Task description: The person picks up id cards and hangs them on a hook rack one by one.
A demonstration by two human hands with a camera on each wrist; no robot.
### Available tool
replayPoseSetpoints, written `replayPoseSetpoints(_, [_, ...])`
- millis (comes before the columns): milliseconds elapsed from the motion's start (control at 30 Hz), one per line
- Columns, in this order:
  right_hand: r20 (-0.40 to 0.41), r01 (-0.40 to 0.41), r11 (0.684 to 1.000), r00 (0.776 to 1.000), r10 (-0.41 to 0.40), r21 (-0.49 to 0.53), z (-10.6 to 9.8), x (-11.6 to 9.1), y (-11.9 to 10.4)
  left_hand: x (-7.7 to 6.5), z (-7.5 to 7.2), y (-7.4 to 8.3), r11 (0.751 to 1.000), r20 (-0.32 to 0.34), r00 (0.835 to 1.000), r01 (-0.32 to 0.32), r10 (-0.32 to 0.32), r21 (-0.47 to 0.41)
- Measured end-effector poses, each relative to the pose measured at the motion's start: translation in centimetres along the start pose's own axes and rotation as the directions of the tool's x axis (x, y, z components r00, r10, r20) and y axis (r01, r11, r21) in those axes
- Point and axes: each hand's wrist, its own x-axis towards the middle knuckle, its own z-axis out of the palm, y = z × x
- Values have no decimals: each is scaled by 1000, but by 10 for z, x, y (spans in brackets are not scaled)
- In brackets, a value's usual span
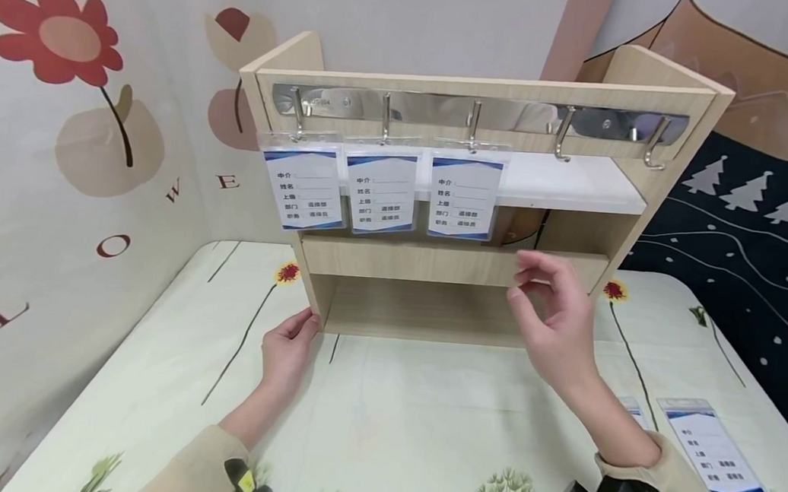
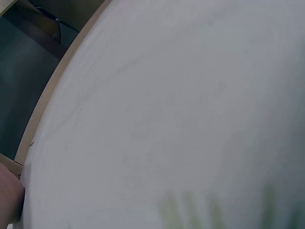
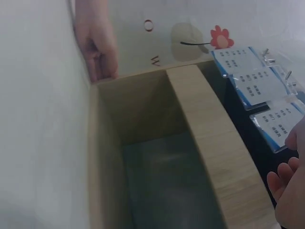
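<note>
A light wood desk shelf (image 1: 454, 265) stands on the table, a metal hook rail (image 1: 431, 110) along its upper front. Three clear badge holders with printed cards hang from it: a left one (image 1: 304, 190), a middle one (image 1: 381, 193) and a right one (image 1: 464, 197). At the shelf's lower left corner, my left hand (image 1: 288, 348) holds the edge between thumb and bent fingers. My right hand (image 1: 556, 326) hovers before the shelf's right half, fingers loosely bent, thumb apart, nothing held. Beyond it in the right wrist view are the hanging badges (image 3: 279, 124).
Two hooks at the right, one of them a bare end hook (image 1: 657, 142), carry nothing. On the table at right lies another badge holder (image 1: 712, 447); a further badge holder (image 1: 633, 409) is partly hidden by my right forearm. A patterned tablecloth (image 1: 416, 415) covers the table.
</note>
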Motion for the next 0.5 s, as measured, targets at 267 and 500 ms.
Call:
replayPoseSetpoints(267, [96, 5, 996, 995, 3, -89, -13, -34, 12, 0, 0, -1, 1000, 2, 1000, -4, 4, 6])
replayPoseSetpoints(500, [96, -44, 989, 994, 58, -139, -28, -55, 22, 0, -1, -2, 1000, 2, 1000, -6, 6, 19])
